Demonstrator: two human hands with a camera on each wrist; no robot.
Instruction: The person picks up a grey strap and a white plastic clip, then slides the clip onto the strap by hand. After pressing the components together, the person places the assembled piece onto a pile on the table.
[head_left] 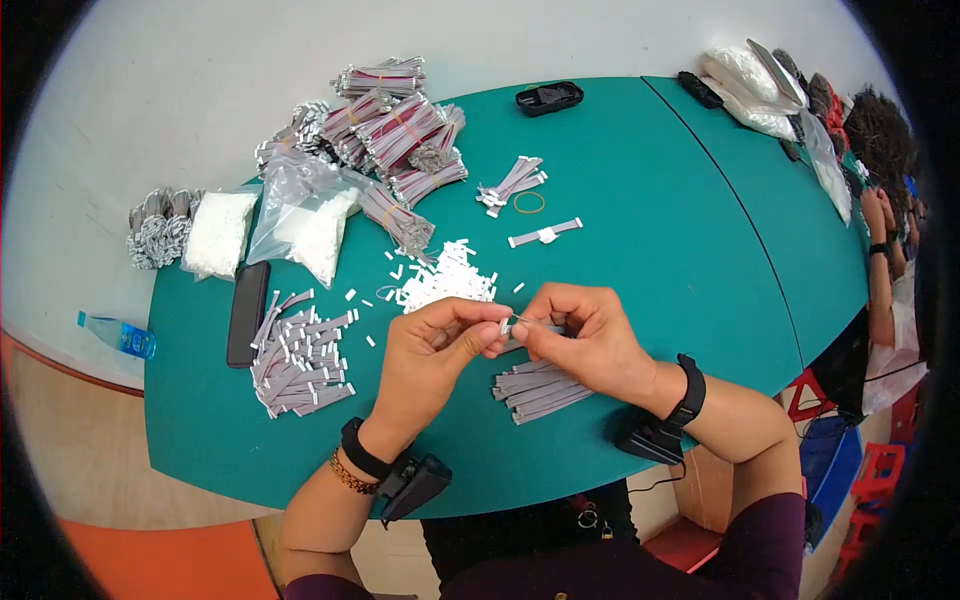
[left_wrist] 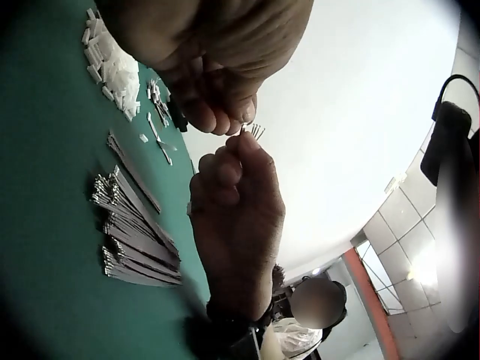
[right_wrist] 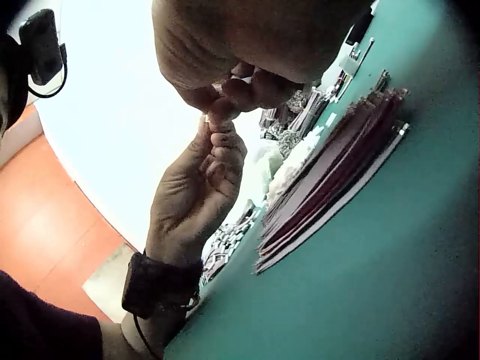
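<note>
Connector [head_left: 505, 327] sits between left fingers [head_left: 472, 311], wires [head_left: 521, 319] between right fingers [head_left: 553, 346].

On the table [head_left: 690, 270], we see the left hand [head_left: 425, 350] and right hand [head_left: 590, 335] meeting just in front of a heap of connectors [head_left: 445, 283], a stack of flat cables [head_left: 535, 390] lying below the right hand, and a cable pile [head_left: 300, 365] well to the left, with a phone [head_left: 247, 315] along its left side. Behind that pile we find two bags [head_left: 220, 235] side by side, with cable bundles [head_left: 400, 130] behind and right of them. Farther right lie a small bunch [head_left: 513, 185], a rubber band [head_left: 529, 212] beside it, a lone cable [head_left: 547, 235] in front and a case [head_left: 549, 97] near the far edge.
</note>
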